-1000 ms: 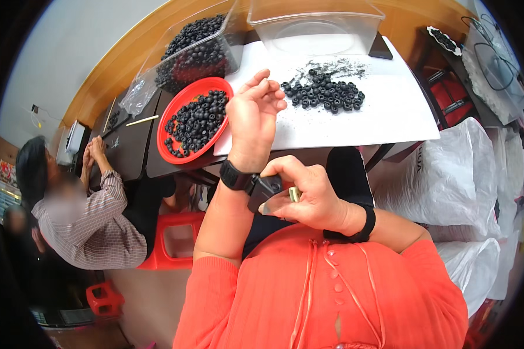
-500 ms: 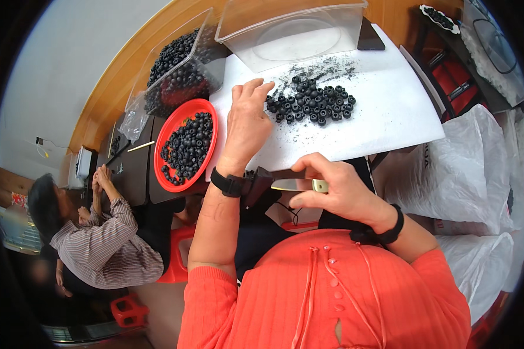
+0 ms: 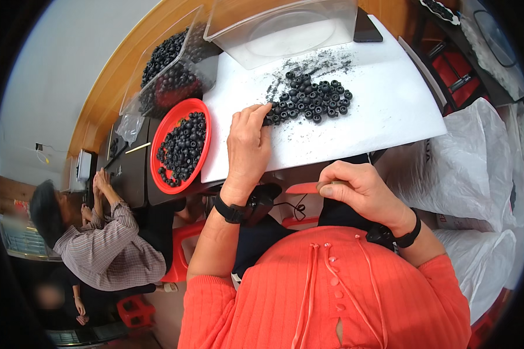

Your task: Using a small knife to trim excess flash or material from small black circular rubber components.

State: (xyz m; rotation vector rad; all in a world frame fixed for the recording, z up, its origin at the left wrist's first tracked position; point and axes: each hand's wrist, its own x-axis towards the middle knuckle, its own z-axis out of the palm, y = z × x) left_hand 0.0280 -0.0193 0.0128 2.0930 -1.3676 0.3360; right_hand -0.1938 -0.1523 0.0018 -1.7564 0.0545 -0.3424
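At the left edge of a pile of small black balls with round holes (image 3: 314, 100), my left hand (image 3: 248, 142) bends its fingers down. Its thumb and fingertips close around one of the balls, which they mostly hide. The pile lies on a white board (image 3: 390, 110) strewn with black crumbs. Just past the board's near edge, my right hand (image 3: 355, 189) grips a small knife (image 3: 301, 188). The blade points left and looks reddish; my fingers cover most of the handle.
Left of the board, a red basin (image 3: 207, 131) holds many black balls. Beyond it stands a clear bin (image 3: 206, 72) of more balls. Another clear bin (image 3: 256, 55) and a flat dark object (image 3: 367, 29) occupy the board's far side. White plastic bags (image 3: 454, 168) bulge at right. A co-worker (image 3: 108, 250) sits at left.
My left hand has come down to the pile's left edge and closed its fingers there. My right hand has shifted slightly right with the knife, whose blade has turned and now looks reddish.
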